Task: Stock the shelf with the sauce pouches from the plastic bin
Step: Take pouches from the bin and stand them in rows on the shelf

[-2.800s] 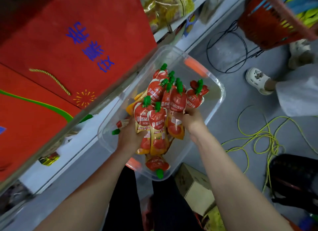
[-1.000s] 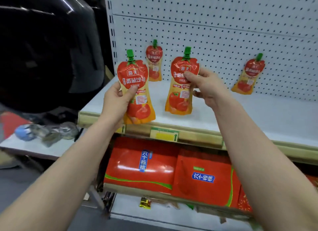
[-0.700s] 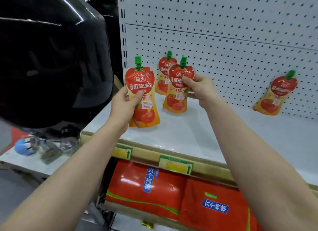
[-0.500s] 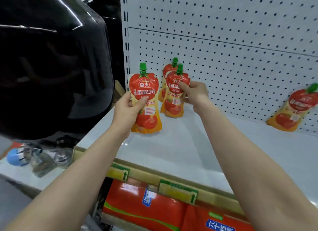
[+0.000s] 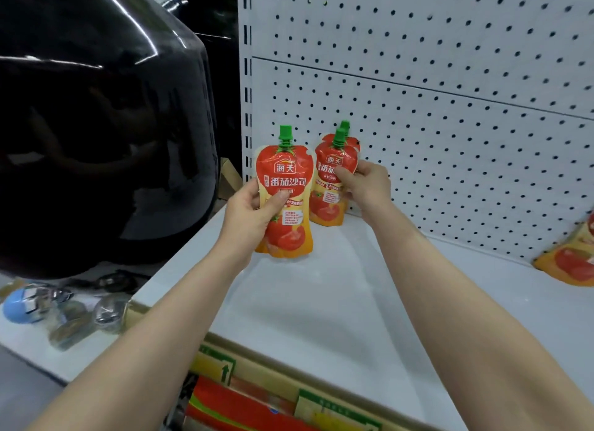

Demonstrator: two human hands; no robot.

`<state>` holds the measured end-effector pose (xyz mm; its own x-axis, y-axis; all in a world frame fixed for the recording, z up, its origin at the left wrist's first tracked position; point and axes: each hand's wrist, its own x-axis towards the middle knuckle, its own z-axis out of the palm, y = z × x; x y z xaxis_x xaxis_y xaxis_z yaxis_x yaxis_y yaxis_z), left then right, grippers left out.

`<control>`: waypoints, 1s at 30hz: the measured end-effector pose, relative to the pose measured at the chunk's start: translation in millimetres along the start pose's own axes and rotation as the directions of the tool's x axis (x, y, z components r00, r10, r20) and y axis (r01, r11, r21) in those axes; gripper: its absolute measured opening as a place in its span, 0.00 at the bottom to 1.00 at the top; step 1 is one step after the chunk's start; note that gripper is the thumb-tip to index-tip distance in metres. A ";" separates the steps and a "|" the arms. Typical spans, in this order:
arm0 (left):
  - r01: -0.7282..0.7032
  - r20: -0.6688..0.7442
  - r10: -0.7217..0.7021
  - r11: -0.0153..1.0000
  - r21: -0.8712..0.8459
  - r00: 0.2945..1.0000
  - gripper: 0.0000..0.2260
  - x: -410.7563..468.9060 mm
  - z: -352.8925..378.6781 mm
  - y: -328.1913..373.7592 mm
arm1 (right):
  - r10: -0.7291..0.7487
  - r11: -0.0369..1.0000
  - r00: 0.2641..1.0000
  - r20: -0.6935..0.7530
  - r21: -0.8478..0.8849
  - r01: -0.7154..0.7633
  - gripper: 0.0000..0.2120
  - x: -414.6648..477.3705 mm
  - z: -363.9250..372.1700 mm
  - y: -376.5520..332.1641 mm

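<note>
My left hand (image 5: pixel 249 210) grips a red and orange tomato sauce pouch (image 5: pixel 286 202) with a green cap, upright just above the white shelf (image 5: pixel 337 289). My right hand (image 5: pixel 363 186) pinches a second pouch (image 5: pixel 331 186) by its upper part at the back left of the shelf, its base at the shelf surface. Directly behind that one, a third pouch (image 5: pixel 348 135) leans on the pegboard, mostly hidden, only its cap and top showing. Another pouch (image 5: pixel 569 260) leans at the far right edge. The plastic bin is out of view.
A white pegboard (image 5: pixel 450 109) backs the shelf. A large glossy black object (image 5: pixel 96 125) fills the left side. Small items lie on a lower white ledge (image 5: pixel 48 315) at the left. Red packages (image 5: pixel 244 411) sit on the shelf below, behind price-tag strips.
Both hands lifted pouches from the bin to the shelf. Over the last second my right hand carried its pouch back to the pegboard, in front of the leaning one; my left pouch followed.
</note>
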<state>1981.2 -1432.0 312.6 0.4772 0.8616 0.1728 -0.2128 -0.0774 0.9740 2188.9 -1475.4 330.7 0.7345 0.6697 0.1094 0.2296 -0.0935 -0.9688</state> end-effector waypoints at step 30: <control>0.009 0.177 -0.145 0.798 0.603 0.973 0.24 -2.4 26.0 -39.1 | -0.291 0.948 0.957 0.002 -0.133 0.289 0.09 -36.3 -18.7 -18.5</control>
<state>2010.5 -1444.0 278.0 0.6464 0.7612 0.0531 0.3484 -0.3563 0.8670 2169.9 -1511.8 348.8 0.6347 0.6693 0.3863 0.5145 0.0070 -0.8575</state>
